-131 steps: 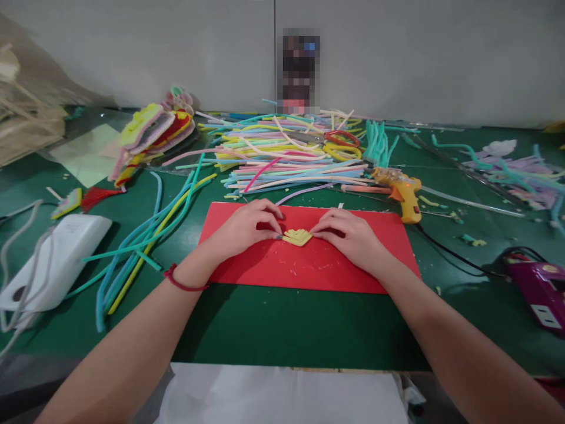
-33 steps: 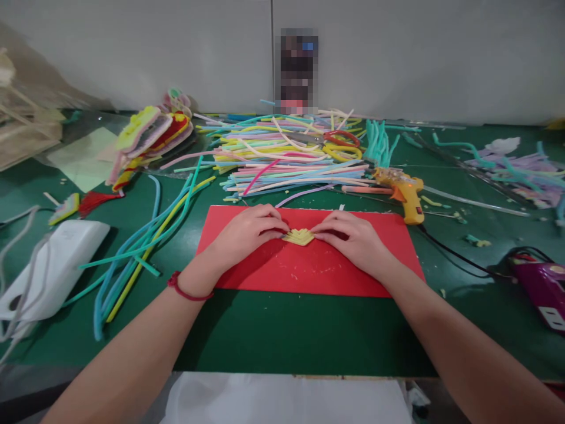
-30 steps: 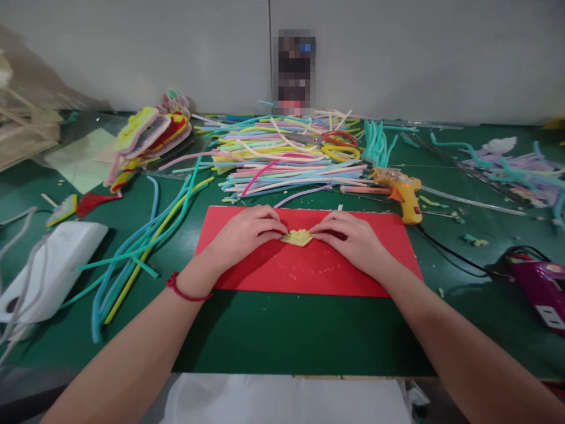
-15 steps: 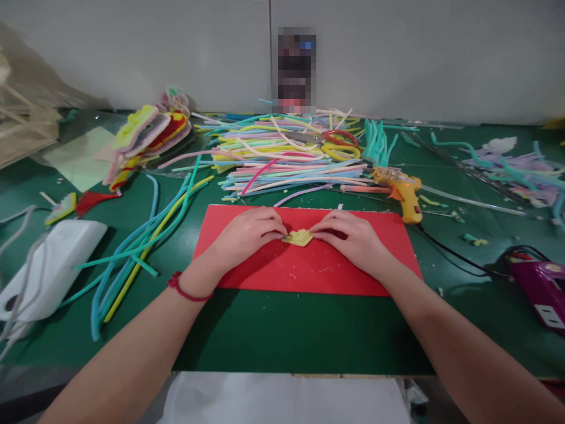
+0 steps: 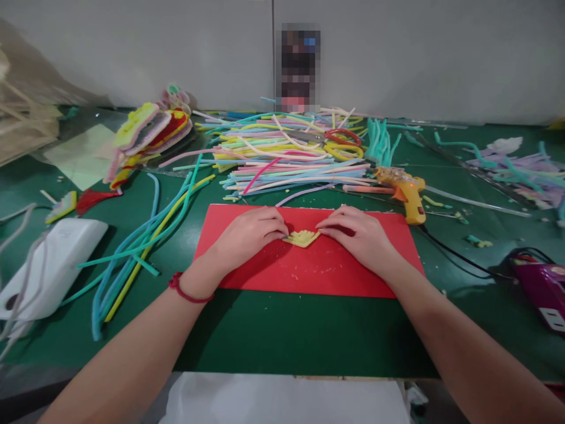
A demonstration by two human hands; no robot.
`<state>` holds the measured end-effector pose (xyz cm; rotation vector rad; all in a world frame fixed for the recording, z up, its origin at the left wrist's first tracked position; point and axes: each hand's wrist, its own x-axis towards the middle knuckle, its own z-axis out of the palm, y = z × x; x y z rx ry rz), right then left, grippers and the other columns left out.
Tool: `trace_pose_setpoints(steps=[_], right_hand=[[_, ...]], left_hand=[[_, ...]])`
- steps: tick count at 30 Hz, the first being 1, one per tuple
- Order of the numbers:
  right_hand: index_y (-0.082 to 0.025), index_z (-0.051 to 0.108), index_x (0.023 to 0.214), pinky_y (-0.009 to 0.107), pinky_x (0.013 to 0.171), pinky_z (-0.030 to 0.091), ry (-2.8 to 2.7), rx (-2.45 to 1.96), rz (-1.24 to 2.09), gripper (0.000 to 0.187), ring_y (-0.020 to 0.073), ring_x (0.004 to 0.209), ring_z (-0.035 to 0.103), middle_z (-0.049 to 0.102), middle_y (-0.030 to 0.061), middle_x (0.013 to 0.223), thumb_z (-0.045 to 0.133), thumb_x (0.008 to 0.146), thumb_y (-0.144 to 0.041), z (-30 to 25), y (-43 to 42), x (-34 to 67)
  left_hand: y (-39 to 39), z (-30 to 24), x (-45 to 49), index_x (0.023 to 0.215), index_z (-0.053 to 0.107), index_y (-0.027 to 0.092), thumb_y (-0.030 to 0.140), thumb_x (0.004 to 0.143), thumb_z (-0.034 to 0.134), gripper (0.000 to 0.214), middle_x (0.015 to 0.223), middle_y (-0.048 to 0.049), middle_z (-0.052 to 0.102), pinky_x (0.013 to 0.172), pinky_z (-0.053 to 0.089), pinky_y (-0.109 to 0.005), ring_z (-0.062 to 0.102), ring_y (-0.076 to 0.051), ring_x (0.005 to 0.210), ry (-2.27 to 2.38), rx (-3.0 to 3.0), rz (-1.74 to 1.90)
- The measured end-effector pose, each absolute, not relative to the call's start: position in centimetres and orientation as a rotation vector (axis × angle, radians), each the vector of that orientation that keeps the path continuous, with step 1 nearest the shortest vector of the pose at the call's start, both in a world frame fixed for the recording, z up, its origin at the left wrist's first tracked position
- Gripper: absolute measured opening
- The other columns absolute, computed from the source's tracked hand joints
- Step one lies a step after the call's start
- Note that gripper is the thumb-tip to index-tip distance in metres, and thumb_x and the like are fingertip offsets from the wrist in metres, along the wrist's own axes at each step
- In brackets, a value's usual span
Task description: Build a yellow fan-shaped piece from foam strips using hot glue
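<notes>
A small yellow fan-shaped piece (image 5: 302,238) made of bent strips lies on a red mat (image 5: 309,271) in the middle of the green table. My left hand (image 5: 249,235) rests on the mat with its fingertips pinched on the piece's left edge. My right hand (image 5: 359,234) mirrors it, curled fingers pressing the piece's right edge. A red cord circles my left wrist.
Behind the mat lies a heap of coloured foam strips (image 5: 286,156) with red-handled scissors (image 5: 342,137). A yellow glue gun (image 5: 408,191) lies at the right, a purple device (image 5: 541,288) farther right, a white device (image 5: 48,262) at the left, and finished pieces (image 5: 150,126) at the back left.
Both hands stay pinched on the yellow piece. The view has shifted slightly; nothing else has moved.
</notes>
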<state>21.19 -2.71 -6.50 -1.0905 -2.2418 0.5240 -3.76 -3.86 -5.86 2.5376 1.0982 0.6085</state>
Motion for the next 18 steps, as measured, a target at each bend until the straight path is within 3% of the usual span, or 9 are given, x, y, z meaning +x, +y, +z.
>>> trace_pose_setpoints(steps=[7,18], right_hand=[[-0.025,0.070,0.081,0.036,0.078,0.047,-2.224,-1.100,0.430,0.016,0.0192,0.085,0.058,0.062,0.0052,0.088,0.056,0.088,-0.027,-6.6,-2.8,21.0],[-0.023,0.068,0.080,0.034,0.076,0.046,-2.284,-1.080,0.442,0.010,0.0187,0.084,0.058,0.066,0.0037,0.085,0.059,0.086,-0.023,-6.3,-2.8,20.7]], left_hand=[[-4.0,-5.4,-3.7,0.097,0.068,0.021,0.028,0.095,0.043,0.026,0.097,-0.0050,0.066,0.082,0.046,-0.029,0.061,-0.016,0.092,1.160,2.607,0.656],[-5.3,-5.8,-1.1,0.090,0.067,0.018,0.039,0.094,0.043,0.032,0.090,-0.0038,0.065,0.075,0.044,-0.029,0.059,-0.016,0.085,1.212,2.595,0.627]])
